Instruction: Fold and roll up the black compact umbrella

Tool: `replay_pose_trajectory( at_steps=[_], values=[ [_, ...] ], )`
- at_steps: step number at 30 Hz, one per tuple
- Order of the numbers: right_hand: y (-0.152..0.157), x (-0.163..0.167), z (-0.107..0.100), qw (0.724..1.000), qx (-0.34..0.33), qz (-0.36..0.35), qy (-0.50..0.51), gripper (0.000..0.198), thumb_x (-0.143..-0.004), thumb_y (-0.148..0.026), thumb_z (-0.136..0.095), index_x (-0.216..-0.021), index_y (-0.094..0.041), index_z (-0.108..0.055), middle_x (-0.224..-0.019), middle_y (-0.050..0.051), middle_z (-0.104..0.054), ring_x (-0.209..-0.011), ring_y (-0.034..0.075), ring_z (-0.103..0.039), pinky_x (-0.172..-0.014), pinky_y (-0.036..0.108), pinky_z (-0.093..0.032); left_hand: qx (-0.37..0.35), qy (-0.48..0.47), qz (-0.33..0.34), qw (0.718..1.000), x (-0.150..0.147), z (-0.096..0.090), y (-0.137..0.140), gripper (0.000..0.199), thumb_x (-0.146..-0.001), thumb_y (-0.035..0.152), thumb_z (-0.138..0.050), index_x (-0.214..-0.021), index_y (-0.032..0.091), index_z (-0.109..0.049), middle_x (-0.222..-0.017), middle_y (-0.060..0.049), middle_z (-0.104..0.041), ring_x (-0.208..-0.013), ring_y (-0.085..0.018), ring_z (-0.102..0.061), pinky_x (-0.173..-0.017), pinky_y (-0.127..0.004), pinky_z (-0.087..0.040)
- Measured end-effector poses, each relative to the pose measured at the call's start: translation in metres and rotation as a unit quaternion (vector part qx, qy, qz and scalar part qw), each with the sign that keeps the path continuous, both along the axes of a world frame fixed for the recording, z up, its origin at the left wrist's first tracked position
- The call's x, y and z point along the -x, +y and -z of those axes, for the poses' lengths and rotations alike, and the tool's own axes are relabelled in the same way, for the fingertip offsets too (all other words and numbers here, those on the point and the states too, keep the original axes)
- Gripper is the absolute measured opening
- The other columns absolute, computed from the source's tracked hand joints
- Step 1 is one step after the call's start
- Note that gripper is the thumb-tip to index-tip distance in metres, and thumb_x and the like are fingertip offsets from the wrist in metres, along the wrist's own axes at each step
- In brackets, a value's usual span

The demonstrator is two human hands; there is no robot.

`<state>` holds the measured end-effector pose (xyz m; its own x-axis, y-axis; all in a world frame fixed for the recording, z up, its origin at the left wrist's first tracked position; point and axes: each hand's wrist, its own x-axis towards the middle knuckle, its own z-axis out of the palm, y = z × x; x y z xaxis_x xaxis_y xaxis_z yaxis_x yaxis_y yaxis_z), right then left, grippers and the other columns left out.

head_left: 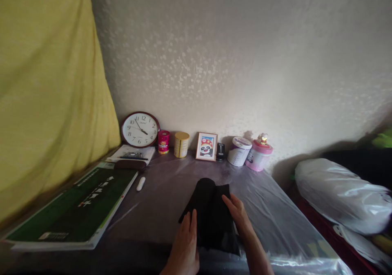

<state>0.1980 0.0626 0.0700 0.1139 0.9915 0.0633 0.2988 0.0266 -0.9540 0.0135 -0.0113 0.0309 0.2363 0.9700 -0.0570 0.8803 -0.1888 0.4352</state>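
Note:
A black folded cloth (211,215) lies at the front middle of the table, with a rounded upper left end and a squarer upper right corner. What kind of cloth item it is, I cannot make out. My left hand (186,240) holds its lower left edge, fingers close together and the thumb hidden. On the opposite side, my right hand (238,211) grips the right edge near the upper corner, fingertips on top of the fabric. The palm sides of both hands are out of sight.
A grey-covered table (159,209) carries a green book (79,205), brown case (130,165) and white stick-like object (141,184). Along the wall stand a clock (141,130), pink tin (163,142), yellow can (181,145), panda picture (206,147) and two tubs (239,152). A plastic bag (339,193) lies right.

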Motion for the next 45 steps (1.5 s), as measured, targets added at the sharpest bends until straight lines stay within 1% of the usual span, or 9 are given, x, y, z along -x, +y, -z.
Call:
replay_pose_trajectory(
  at_steps=[5, 11, 16, 20, 25, 30, 35, 40, 45],
  values=[
    [0.019, 0.037, -0.006, 0.998, -0.012, -0.016, 0.057, 0.045, -0.066, -0.059, -0.06, -0.08, -0.016, -0.063, -0.066, 0.002, -0.063, -0.063, 0.018, -0.058, -0.051, 0.025, -0.043, -0.001, 0.009, 0.003, 1.0, 0.0, -0.002, 0.0, 0.093, -0.057, -0.002, -0.047, -0.141, 0.004, -0.007, -0.149, -0.02, -0.018, -0.136, -0.025, -0.025, -0.109, -0.035, -0.028],
    [0.042, 0.058, 0.02, 1.0, -0.004, -0.008, 0.021, 0.044, -0.068, -0.056, -0.059, -0.084, -0.015, -0.064, -0.06, 0.0, -0.06, -0.06, 0.017, -0.057, -0.051, 0.025, -0.043, 0.014, 0.023, 0.005, 1.0, 0.001, -0.004, 0.003, 0.093, -0.056, -0.002, -0.049, -0.14, 0.002, -0.009, -0.149, -0.02, -0.019, -0.136, -0.025, -0.023, -0.11, -0.034, -0.028],
    [0.049, 0.063, 0.03, 1.0, 0.02, -0.012, 0.002, 0.049, -0.07, -0.049, -0.059, -0.104, -0.013, -0.06, -0.069, 0.002, -0.065, -0.068, 0.019, -0.061, -0.058, 0.027, -0.047, -0.022, 0.009, 0.014, 1.0, 0.003, 0.016, 0.009, 0.085, -0.058, 0.001, -0.05, -0.137, -0.001, -0.02, -0.146, -0.021, -0.025, -0.135, -0.026, -0.025, -0.11, -0.034, -0.028],
    [0.043, 0.069, 0.023, 0.994, 0.035, -0.103, 0.016, 0.047, -0.078, -0.047, -0.049, -0.111, -0.013, -0.054, -0.077, 0.005, -0.069, -0.073, 0.019, -0.064, -0.063, 0.028, -0.049, -0.065, -0.011, 0.01, 0.998, 0.011, 0.033, 0.012, 0.075, -0.062, 0.005, -0.049, -0.134, 0.003, -0.029, -0.139, -0.02, -0.039, -0.13, -0.025, -0.037, -0.107, -0.037, -0.034],
    [0.032, 0.075, 0.016, 0.98, -0.045, -0.174, -0.081, 0.028, -0.083, -0.034, -0.044, -0.101, -0.018, -0.059, -0.083, 0.004, -0.071, -0.078, 0.017, -0.063, -0.074, 0.03, -0.047, -0.144, -0.046, 0.027, 0.988, 0.031, 0.05, 0.012, 0.061, -0.07, 0.022, -0.054, -0.125, 0.003, -0.038, -0.121, -0.024, -0.056, -0.11, -0.03, -0.057, -0.091, -0.039, -0.05],
    [0.019, 0.081, 0.014, 0.953, -0.09, -0.233, -0.172, 0.024, -0.086, -0.029, -0.043, -0.091, -0.024, -0.066, -0.1, 0.001, -0.069, -0.094, 0.018, -0.062, -0.085, 0.03, -0.043, -0.307, -0.084, -0.032, 0.947, 0.035, 0.024, 0.004, 0.037, -0.08, 0.027, -0.046, -0.113, 0.012, -0.044, -0.111, -0.019, -0.058, -0.103, -0.028, -0.059, -0.083, -0.043, -0.054],
    [0.012, 0.08, 0.008, 0.941, -0.06, -0.297, -0.152, 0.026, -0.089, -0.031, -0.043, -0.102, -0.024, -0.064, -0.091, 0.0, -0.071, -0.088, 0.016, -0.064, -0.083, 0.028, -0.044, -0.279, -0.086, 0.044, 0.956, 0.018, -0.01, 0.004, 0.026, -0.071, 0.019, -0.054, -0.097, 0.02, -0.054, -0.107, -0.011, -0.059, -0.097, -0.026, -0.06, -0.082, -0.043, -0.053],
    [0.014, 0.073, 0.009, 0.93, -0.029, -0.355, -0.089, 0.03, -0.091, -0.036, -0.04, -0.104, -0.022, -0.064, -0.087, 0.0, -0.071, -0.08, 0.015, -0.064, -0.077, 0.026, -0.047, -0.227, -0.081, 0.023, 0.97, 0.012, -0.007, 0.01, 0.021, -0.07, 0.017, -0.057, -0.091, 0.02, -0.057, -0.105, -0.01, -0.058, -0.099, -0.027, -0.058, -0.086, -0.048, -0.05],
    [0.015, 0.07, 0.013, 0.928, -0.117, -0.319, -0.151, 0.028, -0.091, -0.035, -0.043, -0.101, -0.025, -0.067, -0.091, 0.001, -0.07, -0.087, 0.016, -0.061, -0.083, 0.029, -0.045, -0.208, -0.084, 0.043, 0.974, 0.015, 0.003, 0.015, 0.025, -0.073, 0.017, -0.053, -0.098, 0.02, -0.055, -0.114, -0.012, -0.053, -0.106, -0.027, -0.055, -0.089, -0.045, -0.049]
  ],
)
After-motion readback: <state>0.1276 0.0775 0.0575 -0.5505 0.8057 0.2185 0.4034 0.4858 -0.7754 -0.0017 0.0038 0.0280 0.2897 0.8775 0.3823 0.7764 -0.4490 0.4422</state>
